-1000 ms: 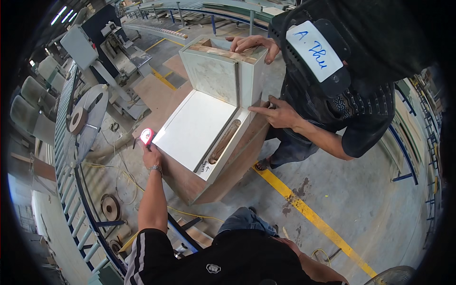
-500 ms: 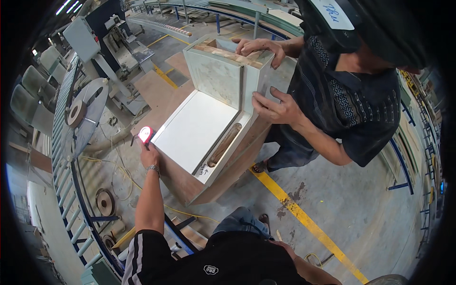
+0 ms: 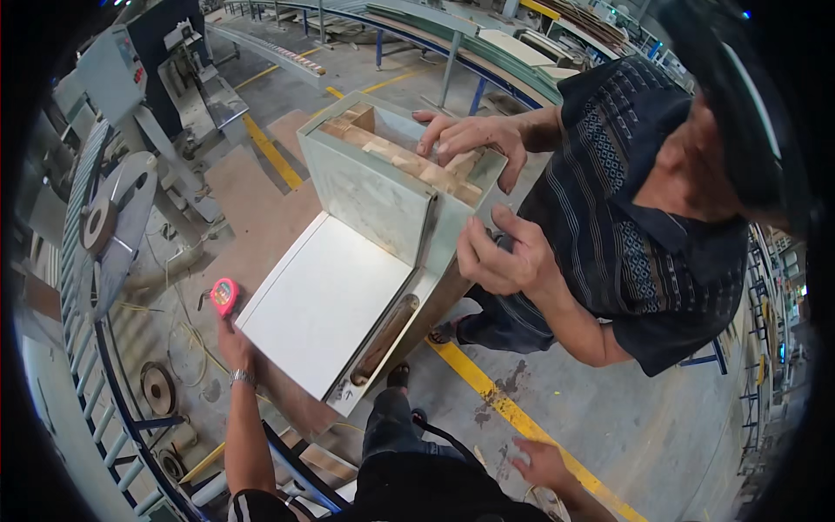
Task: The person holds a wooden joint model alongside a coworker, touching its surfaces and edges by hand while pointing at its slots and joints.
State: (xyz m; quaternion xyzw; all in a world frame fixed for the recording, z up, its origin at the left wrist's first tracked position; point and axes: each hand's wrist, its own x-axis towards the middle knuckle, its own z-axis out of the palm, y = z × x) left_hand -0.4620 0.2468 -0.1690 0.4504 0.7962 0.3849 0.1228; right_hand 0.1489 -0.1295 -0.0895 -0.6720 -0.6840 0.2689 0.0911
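Observation:
My left hand point(image 3: 233, 344) grips a round pink tape measure point(image 3: 224, 297) beside the left edge of a white panel point(image 3: 326, 300). Low on the right, my right hand point(image 3: 541, 463) hangs away from the work with its fingers apart and nothing in them. The white panel lies flat, with a slotted strip point(image 3: 383, 344) along its right side. From its far end rises a grey-green boxed piece point(image 3: 365, 196) with bare wood blocks point(image 3: 396, 157) in its top. Another person's hand point(image 3: 474, 143) rests at that top; their other hand point(image 3: 509, 254) is curled beside the box's right side.
The co-worker point(image 3: 635, 200) stands close on the right. A brown board point(image 3: 248, 204) lies beneath and beyond the white panel. A roller conveyor point(image 3: 87, 357) runs down the left, near a reel point(image 3: 100, 228). A yellow floor line point(image 3: 513, 413) crosses the concrete.
My right hand has come into fuller view at the lower right. The co-worker's nearer hand has curled its fingers, drawing back from the box's side. The whole view has shifted.

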